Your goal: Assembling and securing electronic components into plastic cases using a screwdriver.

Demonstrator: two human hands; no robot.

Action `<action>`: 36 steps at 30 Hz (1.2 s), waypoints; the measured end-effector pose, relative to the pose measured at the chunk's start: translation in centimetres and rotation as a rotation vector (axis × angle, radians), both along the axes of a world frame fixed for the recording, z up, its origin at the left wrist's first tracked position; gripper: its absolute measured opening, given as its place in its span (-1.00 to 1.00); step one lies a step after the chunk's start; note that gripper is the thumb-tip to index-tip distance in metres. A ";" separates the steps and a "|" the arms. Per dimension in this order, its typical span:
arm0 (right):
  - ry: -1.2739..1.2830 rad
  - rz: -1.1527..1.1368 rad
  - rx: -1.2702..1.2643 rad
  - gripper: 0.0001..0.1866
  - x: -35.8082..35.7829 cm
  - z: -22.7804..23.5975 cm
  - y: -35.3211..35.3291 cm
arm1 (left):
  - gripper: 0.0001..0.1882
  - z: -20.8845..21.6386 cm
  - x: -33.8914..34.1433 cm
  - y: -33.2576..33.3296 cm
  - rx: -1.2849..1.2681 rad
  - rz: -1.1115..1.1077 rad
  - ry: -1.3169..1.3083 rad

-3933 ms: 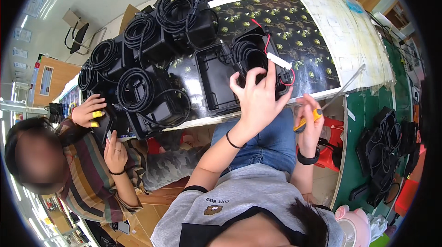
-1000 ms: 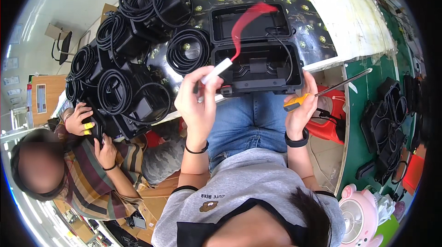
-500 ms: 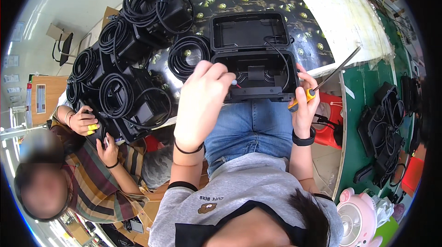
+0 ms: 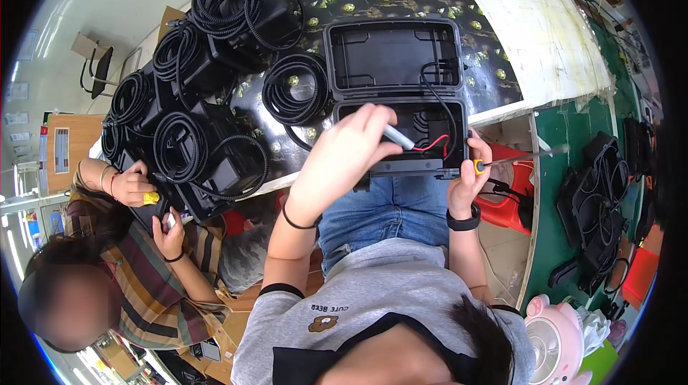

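A black plastic case (image 4: 393, 56) lies on the table edge in front of me with its lid swung back and a black cable running from lid to base. My left hand (image 4: 350, 147) is over the base, pinching a grey cylindrical battery (image 4: 398, 138); red wires (image 4: 434, 144) lead from its end into the case. My right hand (image 4: 469, 173) steadies the right front corner of the case. The same hand grips a screwdriver (image 4: 519, 158) with a yellow handle, its long shaft pointing right. My left palm and fingers hide part of the case's inside.
Left of the case lies a coiled black corrugated hose (image 4: 295, 89). Several black cases with coils (image 4: 188, 148) crowd the table's left side, where a co-worker's hands (image 4: 136, 186) are busy. A red stool (image 4: 505, 206), green table (image 4: 555, 241) and pink fan (image 4: 548, 342) are right.
The battery now shows clearly as my left hand has moved right over the case, drawing red wires into view. The case has tilted slightly toward me. The screwdriver has swung down to nearly level.
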State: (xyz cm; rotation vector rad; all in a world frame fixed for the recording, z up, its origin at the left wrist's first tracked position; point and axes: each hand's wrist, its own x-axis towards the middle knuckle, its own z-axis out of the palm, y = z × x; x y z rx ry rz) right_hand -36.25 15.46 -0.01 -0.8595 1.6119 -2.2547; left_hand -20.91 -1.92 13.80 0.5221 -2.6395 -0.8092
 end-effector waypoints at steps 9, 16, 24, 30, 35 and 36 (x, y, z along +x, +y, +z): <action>0.082 -0.100 -0.050 -0.54 0.1 -0.4 -0.7 | -0.41 -3.9 1.7 3.9 -0.531 0.033 -0.016; -0.087 -0.192 -0.020 -0.53 -4.0 3.8 -3.1 | -0.57 -4.7 2.5 4.0 -0.490 0.054 0.066; 0.028 0.223 0.387 -0.57 -10.0 9.9 -9.0 | -0.59 -5.9 3.2 5.0 -0.622 0.042 0.095; 0.063 0.358 0.549 -0.51 -11.3 9.9 -8.8 | -0.86 -5.2 2.9 4.9 -0.619 0.012 0.052; 0.046 0.370 0.383 -0.50 -10.2 10.9 -6.6 | -0.50 -4.4 3.2 4.8 -0.551 -0.031 -0.070; 0.063 0.356 0.306 -0.52 -9.6 11.5 -6.2 | -0.48 -4.0 3.1 4.7 -0.513 -0.043 -0.089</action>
